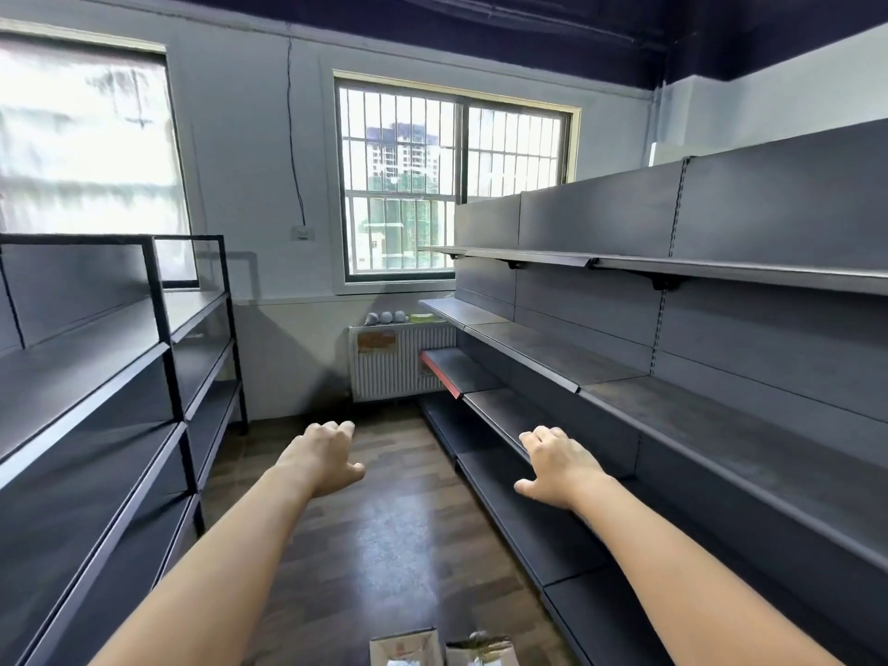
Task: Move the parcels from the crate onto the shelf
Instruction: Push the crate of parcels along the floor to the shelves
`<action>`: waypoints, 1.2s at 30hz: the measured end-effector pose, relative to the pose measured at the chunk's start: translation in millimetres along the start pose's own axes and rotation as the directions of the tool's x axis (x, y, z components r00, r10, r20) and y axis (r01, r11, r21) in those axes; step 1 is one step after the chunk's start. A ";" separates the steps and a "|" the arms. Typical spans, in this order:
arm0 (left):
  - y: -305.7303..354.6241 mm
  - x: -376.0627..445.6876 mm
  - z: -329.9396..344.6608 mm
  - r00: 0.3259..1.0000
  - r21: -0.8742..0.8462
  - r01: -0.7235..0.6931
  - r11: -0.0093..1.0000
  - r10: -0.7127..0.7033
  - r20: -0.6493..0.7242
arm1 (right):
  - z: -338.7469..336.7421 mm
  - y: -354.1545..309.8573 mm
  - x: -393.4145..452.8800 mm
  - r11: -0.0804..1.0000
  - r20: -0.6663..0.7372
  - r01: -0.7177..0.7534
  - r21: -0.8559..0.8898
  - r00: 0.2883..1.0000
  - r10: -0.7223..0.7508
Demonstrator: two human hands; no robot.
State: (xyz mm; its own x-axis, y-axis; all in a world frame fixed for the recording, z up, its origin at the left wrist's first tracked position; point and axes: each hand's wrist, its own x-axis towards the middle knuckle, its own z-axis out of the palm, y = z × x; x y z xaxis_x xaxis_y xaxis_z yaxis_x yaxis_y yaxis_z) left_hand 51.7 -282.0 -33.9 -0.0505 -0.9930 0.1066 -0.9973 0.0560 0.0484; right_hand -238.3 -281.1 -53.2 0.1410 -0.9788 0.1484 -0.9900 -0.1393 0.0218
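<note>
- Head view, grip: the left hand and the right hand are both stretched forward over the floor, palms down, fingers loosely bent with the thumbs splayed inward. Neither hand holds or touches anything.
- Head view, task objects: two parcels show only as cut-off tops at the bottom edge of the frame, between the forearms and well below the hands. They look like cardboard boxes; the right one seems to carry a crumpled wrapper. Whether they sit inside a crate cannot be told, since no crate wall is in view.
- Head view, destination: the right shelf unit runs along the right-hand side in several dark tiers, with the right hand in front of one of its lower boards. No parcel lies on any tier in view. A second rack of dark boards in a black frame stands on the left side.
- Head view, surroundings: a barred window fills the far wall, with a white radiator beneath it and a few pale round objects resting on top of the radiator.
- Step in hand (judgement): the transfer appears to be at or near its start, the hands free and between picks.
- Next move (judgement): the hands need to drop and draw back toward the boxes at the person's feet, with the head tilted down to bring them into view, before one box is gripped and lifted to a shelf.
</note>
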 end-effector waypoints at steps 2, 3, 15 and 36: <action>7.0 20.8 8.0 1.000 0.009 0.003 1.000 -0.003 0.014 | 9.5 9.4 18.2 1.000 0.014 0.007 -0.001 1.000 -0.007; 11.3 31.4 12.2 1.000 0.011 0.002 1.000 -0.003 0.018 | 13.5 14.9 28.3 1.000 0.018 0.008 -0.001 1.000 -0.008; 23.2 131.0 59.5 0.991 -0.038 0.095 0.995 -0.091 0.095 | 56.5 57.8 139.6 0.997 0.042 0.029 0.072 0.999 -0.033; -57.7 219.0 179.4 0.926 -0.206 0.237 0.950 -0.156 0.344 | 185.6 7.0 216.9 0.961 0.291 -0.163 0.226 0.952 0.093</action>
State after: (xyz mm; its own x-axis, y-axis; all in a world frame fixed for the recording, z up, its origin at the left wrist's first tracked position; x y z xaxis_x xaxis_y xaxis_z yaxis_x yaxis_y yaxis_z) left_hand 88.5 -521.3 -191.5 0.0903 -0.9639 -0.2504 -0.9478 -0.1604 0.2756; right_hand -214.8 -522.2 -204.4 0.0419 -0.9886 -0.1448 -0.9741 -0.0082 -0.2262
